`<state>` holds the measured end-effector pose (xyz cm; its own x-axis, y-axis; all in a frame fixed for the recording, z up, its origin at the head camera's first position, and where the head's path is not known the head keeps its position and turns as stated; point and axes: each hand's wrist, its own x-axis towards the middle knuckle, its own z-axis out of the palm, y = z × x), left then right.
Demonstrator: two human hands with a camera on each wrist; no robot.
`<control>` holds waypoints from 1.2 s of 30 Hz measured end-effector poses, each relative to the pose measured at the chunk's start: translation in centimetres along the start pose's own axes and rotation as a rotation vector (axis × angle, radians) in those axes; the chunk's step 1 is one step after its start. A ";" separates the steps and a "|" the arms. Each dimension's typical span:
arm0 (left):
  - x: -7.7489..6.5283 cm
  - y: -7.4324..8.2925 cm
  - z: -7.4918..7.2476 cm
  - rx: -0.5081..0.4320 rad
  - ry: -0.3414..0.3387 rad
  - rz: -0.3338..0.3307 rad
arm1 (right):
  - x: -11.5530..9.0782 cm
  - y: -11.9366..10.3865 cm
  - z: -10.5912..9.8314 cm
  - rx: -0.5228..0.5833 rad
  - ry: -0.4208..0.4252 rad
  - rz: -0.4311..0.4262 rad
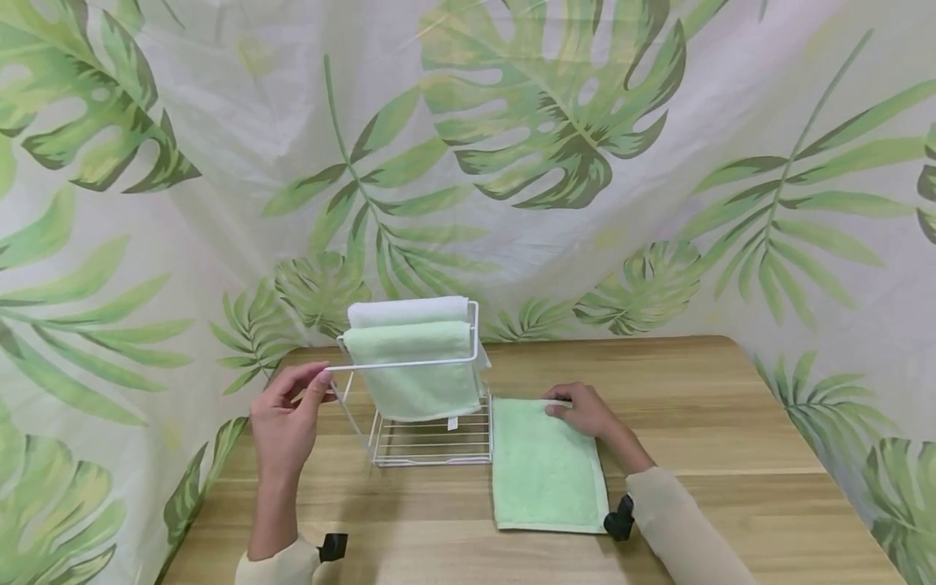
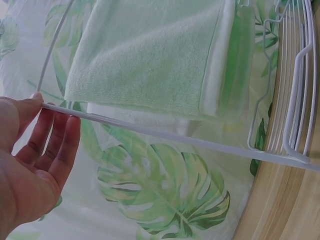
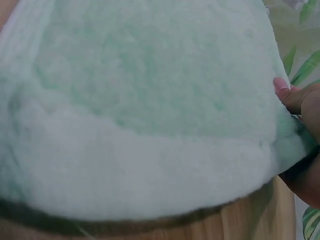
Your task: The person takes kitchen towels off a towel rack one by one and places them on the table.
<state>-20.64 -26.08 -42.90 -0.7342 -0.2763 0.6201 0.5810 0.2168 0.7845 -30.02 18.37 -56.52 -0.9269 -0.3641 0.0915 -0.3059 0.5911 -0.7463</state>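
A white wire rack (image 1: 431,455) stands on the table with a white towel (image 1: 405,310) and a light green towel (image 1: 417,370) draped over its upper bars. My left hand (image 1: 285,418) pinches the front left corner of the rack's top bar between thumb and fingers, also plain in the left wrist view. To the right of the rack, a second light green towel (image 1: 548,467) hangs or lies flat, its left edge close by the rack's base. With my right hand (image 1: 585,413) I pinch this towel's upper right corner; fingers behind the cloth are partly hidden.
The wooden table (image 1: 687,406) carries the rack and reaches back to a leaf-patterned curtain (image 1: 526,244). A small white tag (image 1: 452,423) shows under the hanging green towel. Dark wrist mounts (image 1: 619,518) sit at both sleeves.
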 end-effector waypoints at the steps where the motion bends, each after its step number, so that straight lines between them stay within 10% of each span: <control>1: 0.1 0.0 0.0 0.003 0.000 0.000 | 0.0 -0.1 0.0 -0.009 -0.002 -0.003; 8: 0.1 0.1 0.1 0.002 -0.006 0.000 | -0.1 -3.1 -1.5 -0.103 0.028 0.013; 22: 0.1 0.3 0.1 0.031 0.000 -0.022 | 1.6 -18.8 -7.5 -0.064 0.168 -0.244; 36: 0.0 0.5 0.4 0.059 0.036 -0.061 | 4.1 -23.6 -7.5 -0.178 0.133 -0.446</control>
<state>-20.50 -25.60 -42.55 -0.7538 -0.3243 0.5715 0.5131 0.2529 0.8202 -28.24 8.33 -33.52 -0.7137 -0.5212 0.4680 -0.7003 0.5165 -0.4927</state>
